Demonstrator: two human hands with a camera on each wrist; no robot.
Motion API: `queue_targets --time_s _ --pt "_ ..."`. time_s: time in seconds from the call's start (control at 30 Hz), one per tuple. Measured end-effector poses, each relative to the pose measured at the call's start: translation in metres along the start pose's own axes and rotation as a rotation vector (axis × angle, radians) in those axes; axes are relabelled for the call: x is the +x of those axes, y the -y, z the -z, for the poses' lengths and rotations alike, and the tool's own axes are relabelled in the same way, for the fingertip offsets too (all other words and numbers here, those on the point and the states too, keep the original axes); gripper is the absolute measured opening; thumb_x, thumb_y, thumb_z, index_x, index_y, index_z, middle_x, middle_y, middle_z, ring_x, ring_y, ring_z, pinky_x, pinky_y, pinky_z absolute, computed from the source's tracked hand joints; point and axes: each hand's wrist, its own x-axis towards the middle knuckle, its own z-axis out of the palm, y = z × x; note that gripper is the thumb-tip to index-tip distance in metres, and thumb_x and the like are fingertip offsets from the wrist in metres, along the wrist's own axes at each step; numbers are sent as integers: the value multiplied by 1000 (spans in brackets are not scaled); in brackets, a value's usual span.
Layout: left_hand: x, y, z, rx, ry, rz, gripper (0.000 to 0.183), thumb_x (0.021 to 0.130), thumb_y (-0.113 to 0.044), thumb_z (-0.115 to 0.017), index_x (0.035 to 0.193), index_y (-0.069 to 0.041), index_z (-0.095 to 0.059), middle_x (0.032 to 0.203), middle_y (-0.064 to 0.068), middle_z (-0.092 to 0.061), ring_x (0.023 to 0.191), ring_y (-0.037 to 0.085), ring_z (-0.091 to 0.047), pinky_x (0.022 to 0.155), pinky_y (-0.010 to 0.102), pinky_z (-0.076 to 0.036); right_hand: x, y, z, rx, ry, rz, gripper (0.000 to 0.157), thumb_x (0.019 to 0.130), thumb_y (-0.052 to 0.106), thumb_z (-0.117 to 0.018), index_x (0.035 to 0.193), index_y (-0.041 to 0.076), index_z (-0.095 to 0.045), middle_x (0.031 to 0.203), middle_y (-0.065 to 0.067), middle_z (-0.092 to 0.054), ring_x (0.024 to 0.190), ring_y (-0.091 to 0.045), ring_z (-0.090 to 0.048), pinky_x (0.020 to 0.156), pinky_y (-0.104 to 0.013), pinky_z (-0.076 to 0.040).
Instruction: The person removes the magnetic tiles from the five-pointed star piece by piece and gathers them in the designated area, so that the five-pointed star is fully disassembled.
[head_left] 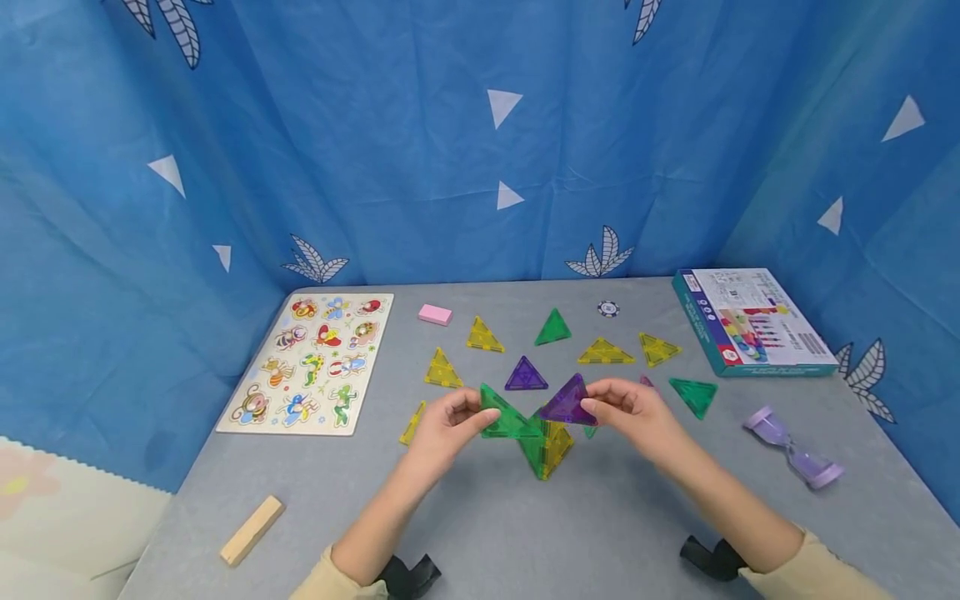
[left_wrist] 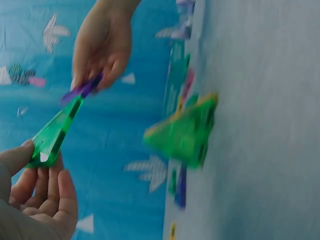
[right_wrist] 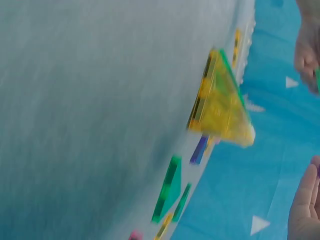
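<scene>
My left hand (head_left: 448, 427) pinches a green triangular magnetic tile (head_left: 502, 421) between thumb and fingers. A purple triangular magnetic tile (head_left: 567, 402) is pinched in my right hand (head_left: 628, 410). Both tiles are raised off the table, and in the left wrist view the purple one meets the tip of the green one. Below and just beyond them, a small upright shape made of green and yellow triangular tiles (right_wrist: 220, 102) stands on the table; the held tiles partly cover it in the head view. In the right wrist view, the right hand shows only at the edge.
Loose yellow tiles (head_left: 442, 369), a purple tile (head_left: 527, 375) and green tiles (head_left: 553, 327) lie around. An insect puzzle board (head_left: 285, 421) lies left, near a wooden block (head_left: 252, 531). A box (head_left: 757, 323) and an hourglass (head_left: 792, 447) are right. A pink block (head_left: 435, 314) lies behind.
</scene>
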Motion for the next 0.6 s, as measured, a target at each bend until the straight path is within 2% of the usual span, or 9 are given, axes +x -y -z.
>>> queue_targets --time_s 0.1,0.23,0.37,0.5,0.6 --pt "5 14 14 49 8 49 15 86 -18 -68 89 -4 -63 76 2 -58 64 10 -49 60 25 -43 5 2 12 -19 -36 -56 32 91 30 -61 107 2 -62 91 -7 -67 84 -23 -64 66 -30 -52" --pt "11 31 28 138 96 86 20 84 -21 -70 92 -3 -65 74 3 -59 61 13 -49 54 27 -42 25 1 25 6 -53 -72 39 91 34 -60 112 1 -59 96 -6 -67 88 -21 -66 70 -28 -53" --pt "17 47 32 243 203 87 26 82 -20 -73 98 -3 -63 70 1 -62 57 10 -49 50 26 -40 63 -2 29 29 -31 -78 41 93 32 -57 116 -1 -56 104 -15 -64 92 -24 -65 80 -33 -52" --pt "20 60 31 374 303 94 23 80 -19 -74 95 -5 -63 60 -5 -55 51 6 -44 47 23 -38 108 -8 23 27 -1 -169 37 96 21 -54 124 -3 -51 112 -19 -58 99 -29 -61 88 -43 -47" --pt "20 66 29 456 369 94 21 79 -18 -75 92 -6 -64 56 -8 -48 50 4 -41 48 21 -37 141 -17 15 47 10 -251 37 95 11 -52 129 -4 -48 113 -19 -56 101 -29 -60 92 -44 -45"
